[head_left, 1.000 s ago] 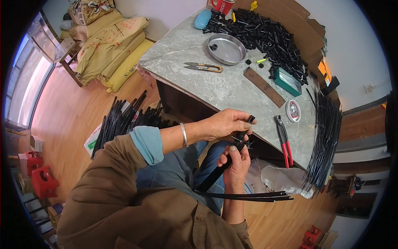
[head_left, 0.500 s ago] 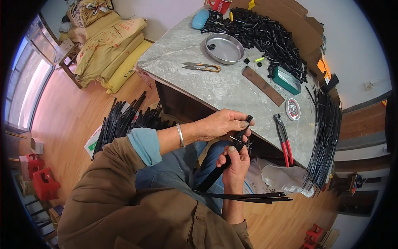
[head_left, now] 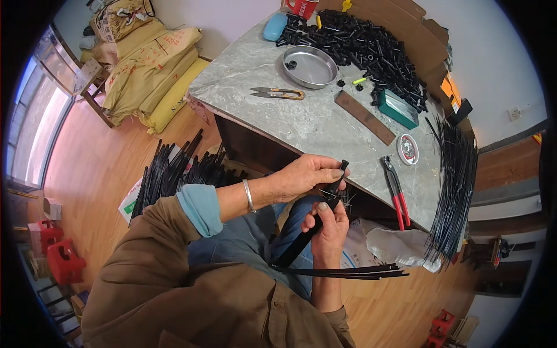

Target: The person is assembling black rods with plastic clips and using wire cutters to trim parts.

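Observation:
Thumb and fingers of my left hand (head_left: pixel 307 176) pinch a narrow black tubular piece (head_left: pixel 343 167) with a flared top end. Just below, my right hand (head_left: pixel 329 227) is closed round the upper part of a thick black rod (head_left: pixel 295 248), which slants down to my lap. Several thin wire-like ends stick out sideways where the two black parts meet, between my hands. Whether the parts are joined is hidden by my fingers. From the rod's lower end, several thin black strips (head_left: pixel 354 272) reach out to the right, under my right wrist.
On the grey table (head_left: pixel 243 113) are thread snips (head_left: pixel 278 93), a round metal dish (head_left: pixel 332 74), a brown bar (head_left: pixel 362 116), a green box (head_left: pixel 398 108), red-handled pliers (head_left: pixel 395 194), a heap of black fittings (head_left: pixel 371 52) and thin black rods (head_left: pixel 452 185). More black rods (head_left: pixel 168 174) stand at my left.
The tubular piece in my left hand has turned slightly, and its flared end shows more plainly. My right hand keeps its grip; the whole view has shifted a little.

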A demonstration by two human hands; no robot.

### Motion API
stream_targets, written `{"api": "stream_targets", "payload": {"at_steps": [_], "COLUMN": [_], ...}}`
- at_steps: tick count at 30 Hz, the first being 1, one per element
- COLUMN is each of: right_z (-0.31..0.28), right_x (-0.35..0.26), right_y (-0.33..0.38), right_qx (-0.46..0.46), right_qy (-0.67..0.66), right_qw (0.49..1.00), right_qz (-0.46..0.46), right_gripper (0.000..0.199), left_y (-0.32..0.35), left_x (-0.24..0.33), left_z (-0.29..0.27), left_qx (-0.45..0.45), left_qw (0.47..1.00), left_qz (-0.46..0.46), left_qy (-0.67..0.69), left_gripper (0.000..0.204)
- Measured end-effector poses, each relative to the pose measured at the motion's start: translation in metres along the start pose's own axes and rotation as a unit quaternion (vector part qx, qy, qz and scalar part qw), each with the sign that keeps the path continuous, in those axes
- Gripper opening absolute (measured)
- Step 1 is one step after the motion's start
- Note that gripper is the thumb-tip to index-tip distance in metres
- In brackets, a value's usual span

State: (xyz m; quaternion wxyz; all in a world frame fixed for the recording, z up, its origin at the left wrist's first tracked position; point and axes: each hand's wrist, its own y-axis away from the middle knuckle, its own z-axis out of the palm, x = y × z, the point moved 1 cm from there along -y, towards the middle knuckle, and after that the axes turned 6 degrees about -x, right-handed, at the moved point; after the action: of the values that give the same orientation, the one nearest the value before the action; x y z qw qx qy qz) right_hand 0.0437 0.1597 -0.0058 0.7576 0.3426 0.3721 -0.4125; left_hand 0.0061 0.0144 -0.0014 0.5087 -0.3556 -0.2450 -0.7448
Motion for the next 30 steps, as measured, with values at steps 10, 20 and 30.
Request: {"api": "stream_targets", "payload": {"at_steps": [10,20,30], "right_z": [-0.001,-0.006,-0.012], "right_x": [0.0,-0.002,0.0], "right_y": [0.0,0.0,-0.002], "right_qx": [0.011,-0.038,-0.073], "right_qy": [-0.008,-0.075,-0.11], "right_qw": [1.0,0.996,0.991], "right_qz": [0.009,0.025,0.036], "right_gripper": [0.014,0.014,0.016], "left_y": [0.0,0.002,0.006], "left_x": [0.0,0.004,0.0], "left_z": [0.001,0.007,0.008], "left_qx": [-0.008,0.012,0.034], "left_qw": [1.0,1.0,0.999], "left_qz": [-0.025,-0.027,-0.013], "left_qy": [0.0,-0.006,0.03], "left_gripper": [0.029,0.028,0.032]}}
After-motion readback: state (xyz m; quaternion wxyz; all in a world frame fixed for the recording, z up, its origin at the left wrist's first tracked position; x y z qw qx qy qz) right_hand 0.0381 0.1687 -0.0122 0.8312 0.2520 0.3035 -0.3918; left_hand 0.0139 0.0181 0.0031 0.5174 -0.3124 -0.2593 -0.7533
